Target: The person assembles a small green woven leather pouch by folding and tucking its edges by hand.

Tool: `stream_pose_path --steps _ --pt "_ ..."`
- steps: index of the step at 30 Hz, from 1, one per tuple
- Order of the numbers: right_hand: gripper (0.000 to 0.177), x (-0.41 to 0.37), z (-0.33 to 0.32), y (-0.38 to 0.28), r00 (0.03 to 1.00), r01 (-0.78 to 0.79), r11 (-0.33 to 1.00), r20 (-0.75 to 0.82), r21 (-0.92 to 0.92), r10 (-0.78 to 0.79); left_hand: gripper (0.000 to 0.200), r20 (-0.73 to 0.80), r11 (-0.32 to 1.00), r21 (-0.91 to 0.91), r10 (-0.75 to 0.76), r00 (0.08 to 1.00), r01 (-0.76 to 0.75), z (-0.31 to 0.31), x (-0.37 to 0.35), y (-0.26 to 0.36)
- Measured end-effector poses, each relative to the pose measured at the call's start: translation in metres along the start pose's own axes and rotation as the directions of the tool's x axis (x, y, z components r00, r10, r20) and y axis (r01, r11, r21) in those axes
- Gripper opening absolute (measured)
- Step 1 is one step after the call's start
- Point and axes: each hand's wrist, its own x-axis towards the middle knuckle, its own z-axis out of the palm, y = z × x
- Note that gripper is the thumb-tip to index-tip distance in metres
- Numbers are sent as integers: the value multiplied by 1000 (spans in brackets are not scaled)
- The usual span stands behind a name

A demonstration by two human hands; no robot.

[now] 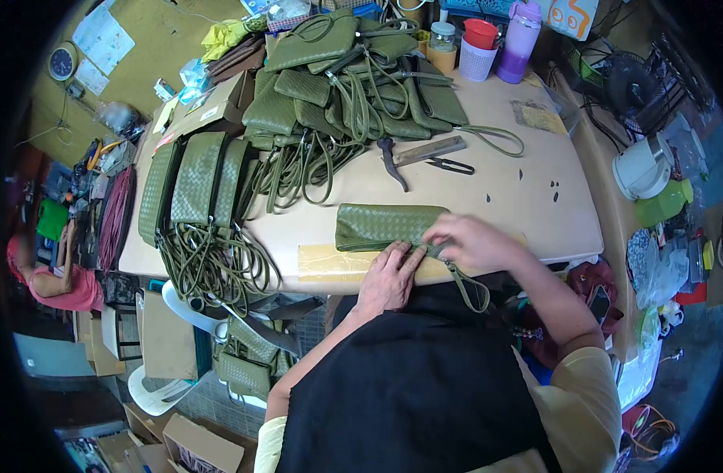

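A green woven-pattern wristlet pouch (393, 223) lies flat at the table's front edge, its opening edge turned toward me. My left hand (389, 277) rests on that near edge, fingers stretched out and pressing down. Over the pouch's right end, my right hand (470, 240) has its fingers bent together in a pinch; whatever is between them is hidden. From this same end a green wrist strap (469, 288) loops down past the table edge. A strip of yellowish tape (330, 264) lies on the table under the pouch's near side.
Behind the pouch lie a hammer (428, 151) and black thread snips (451, 165). Green pouches (306, 102) are heaped at the back; more stand in a row (197, 177) at left, straps hanging. A purple bottle (519, 43) stands at back right. Another person (66, 276) is far left.
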Motion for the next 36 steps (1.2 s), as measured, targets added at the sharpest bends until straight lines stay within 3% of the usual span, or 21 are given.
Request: stream_pose_path --steps 1,3,5,9,12,14,15,17,20,23,27,31,33,36 --pt "16 1 9 -2 997 68 996 23 61 -70 55 1 1000 -2 1 1000 -1 0 -1 0" --pt "16 0 11 7 997 12 994 79 110 -20 52 -16 999 -45 20 1000 -20 -1 -2 -2" --pt "17 -1 -2 11 992 -74 997 103 0 73 50 -34 998 -65 19 999 -21 0 -3 -3" --pt "16 6 3 -7 999 -19 997 35 -69 21 45 -49 993 -119 -5 999 -1 0 -2 -4" --pt "16 8 12 10 1000 25 996 13 84 -26 46 -58 991 -131 14 998 -22 0 -4 -6" --pt "18 6 -6 19 985 -110 988 124 -110 123 46 -70 995 -96 27 997 -34 2 -9 -6" --pt "18 8 -10 15 985 -110 988 120 -110 123 47 -77 997 -61 48 996 -53 2 -10 -7" --pt "18 14 -14 2 995 -20 993 95 113 9 48 -82 997 -60 40 996 -45 3 -8 -6" --pt "17 22 24 2 997 74 994 14 79 -75 48 -62 997 -68 30 998 -34 -2 -9 -8" --pt "15 18 6 7 998 6 998 60 -59 -3 48 -49 996 -82 27 998 -31 -6 -8 -9" --pt "11 27 4 0 998 25 1000 64 14 -25 45 -82 986 -165 23 996 -37 -3 -8 -12" --pt "9 34 24 14 998 30 998 -57 60 -26 47 -147 973 -230 -2 989 -32 -5 -8 -18" --pt "7 29 13 11 999 -3 996 35 -94 6 48 -148 997 -72 23 989 -34 -14 -9 -16" --pt "8 32 -14 -9 984 -74 994 155 -83 87 47 -173 993 -109 19 985 -39 -12 -11 -18"
